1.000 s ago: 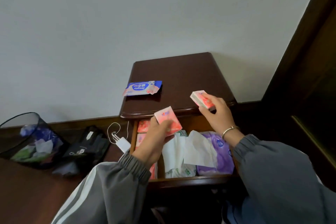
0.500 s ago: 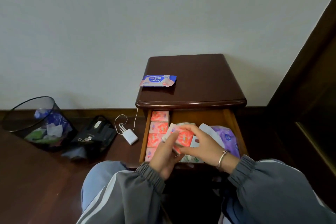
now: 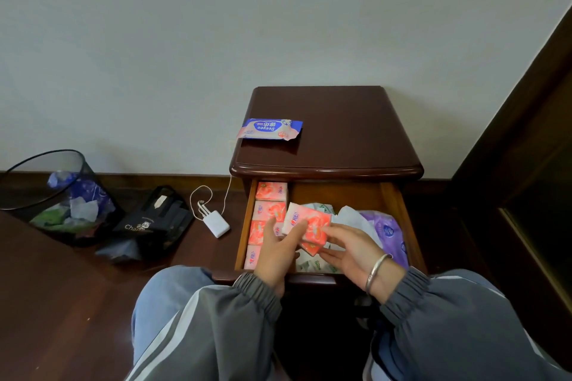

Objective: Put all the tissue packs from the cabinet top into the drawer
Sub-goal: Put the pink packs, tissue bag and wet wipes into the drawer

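Carried two pink tissue packs (image 3: 306,223) down off the cabinet top (image 3: 356,133) to just over the open drawer (image 3: 340,195). Gripped them together between left hand (image 3: 278,254) and right hand (image 3: 349,250), not yet released. Left only the blue pack (image 3: 269,128) up top.

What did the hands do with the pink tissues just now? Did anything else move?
The right hand carried its pack from the edge of the dark wooden cabinet top down to the left hand. Both now hold the two small pink tissue packs together, low over the open wooden drawer. The blue and pink wipes pack stayed on top, and the row of pink packs stayed along the drawer's left side.
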Demonstrator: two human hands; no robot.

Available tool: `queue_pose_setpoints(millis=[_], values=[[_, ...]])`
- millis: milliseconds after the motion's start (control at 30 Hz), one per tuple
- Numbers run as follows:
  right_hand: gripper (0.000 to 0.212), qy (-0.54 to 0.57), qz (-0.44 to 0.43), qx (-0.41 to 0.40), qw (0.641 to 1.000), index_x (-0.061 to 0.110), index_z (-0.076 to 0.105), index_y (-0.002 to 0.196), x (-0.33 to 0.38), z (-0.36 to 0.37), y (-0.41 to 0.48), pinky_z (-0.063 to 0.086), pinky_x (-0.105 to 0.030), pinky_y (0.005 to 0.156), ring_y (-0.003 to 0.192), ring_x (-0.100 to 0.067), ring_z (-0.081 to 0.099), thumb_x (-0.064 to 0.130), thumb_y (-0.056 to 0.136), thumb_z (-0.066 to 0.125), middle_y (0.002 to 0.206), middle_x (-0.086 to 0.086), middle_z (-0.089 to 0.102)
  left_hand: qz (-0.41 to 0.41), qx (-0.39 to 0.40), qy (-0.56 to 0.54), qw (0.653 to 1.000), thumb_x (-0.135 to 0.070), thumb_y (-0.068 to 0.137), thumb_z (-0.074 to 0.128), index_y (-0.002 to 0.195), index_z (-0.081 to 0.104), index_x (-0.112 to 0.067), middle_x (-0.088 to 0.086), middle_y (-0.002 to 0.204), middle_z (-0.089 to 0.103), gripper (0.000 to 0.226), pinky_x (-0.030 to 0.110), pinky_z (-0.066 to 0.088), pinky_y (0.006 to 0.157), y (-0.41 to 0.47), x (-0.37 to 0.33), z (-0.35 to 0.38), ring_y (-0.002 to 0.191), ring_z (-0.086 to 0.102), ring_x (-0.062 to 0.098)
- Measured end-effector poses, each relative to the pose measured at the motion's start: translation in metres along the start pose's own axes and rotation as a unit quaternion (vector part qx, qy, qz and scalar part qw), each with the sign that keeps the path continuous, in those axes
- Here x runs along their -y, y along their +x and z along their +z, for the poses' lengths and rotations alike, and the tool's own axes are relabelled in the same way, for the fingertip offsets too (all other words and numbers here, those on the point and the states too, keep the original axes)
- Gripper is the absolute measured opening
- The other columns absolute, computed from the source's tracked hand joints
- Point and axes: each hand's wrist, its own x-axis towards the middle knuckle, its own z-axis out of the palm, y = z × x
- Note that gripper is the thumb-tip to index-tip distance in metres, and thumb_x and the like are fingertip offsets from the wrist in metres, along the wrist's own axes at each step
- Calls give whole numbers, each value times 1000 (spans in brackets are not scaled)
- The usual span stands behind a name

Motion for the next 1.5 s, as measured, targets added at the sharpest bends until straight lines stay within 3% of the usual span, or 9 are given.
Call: queue_pose_setpoints(millis=[33,167,300,533,833,1067,1200,1333,1500], values=[[17,9,-6,-10,1000,6,64,105,0,0,1,54,-30,75,83,-24,68,9,90,56,103,-15,68,12,3,12,1000,-46,79,71,124,37,-39,3,110,67,56,24,48,72,1,0,-1,99,65,15],[24,19,-37,-26,999,8,62,113,-1,0,4,56,-32,79,86,-25,69,5,90,55,108,-15,69,47,30,71,996,-40,86,66,115,55,-24,4,97,70,34,19,51,60,6,2,-1,79,67,13],[23,-18,-43,-20,999,20,65,106,-7,1,6,56,-29,74,83,-22,71,7,91,55,95,-5,74,48,12,81,995,-34,89,64,109,51,-14,9,91,66,31,23,54,58,10,6,-1,69,64,13],[21,-13,-20,1,1000,14,65,102,-8,1,8,56,-29,66,79,-24,70,2,88,54,93,-11,71,83,40,124,988,-31,93,57,134,26,-28,-6,110,56,52,12,51,65,11,1,-3,91,63,4],[44,-35,20,-46,998,21,47,116,-6,4,16,54,-37,80,96,-23,65,33,81,71,107,-9,66,96,49,6,994,-30,91,61,127,41,-34,7,118,63,42,29,56,83,11,4,-1,101,68,17],[34,-77,40,-8,996,10,63,110,5,-6,24,54,-28,71,79,-20,67,31,83,68,94,-8,69,130,68,93,985,-35,92,56,127,41,-32,-6,110,65,37,9,49,70,10,-4,-1,92,66,-3],[22,-59,75,-38,995,16,65,96,16,-16,39,51,-28,65,75,-19,63,33,81,68,80,-4,68,185,44,223,956,-40,94,52,108,51,-42,-15,106,62,14,11,43,82,13,-9,-8,99,56,-8],[25,-44,77,-97,991,15,62,97,33,-24,63,48,-28,61,77,-18,61,34,81,68,81,-5,65,196,-152,443,861,-43,93,50,135,50,-22,-1,132,51,46,39,37,103,31,0,-36,122,46,17],[44,-54,73,-163,982,7,58,118,43,-12,96,48,-18,39,65,-14,60,28,81,71,88,-8,65,158,-169,512,827,-42,92,49,137,46,-23,-2,140,45,49,44,32,105,39,12,-42,128,41,19]])
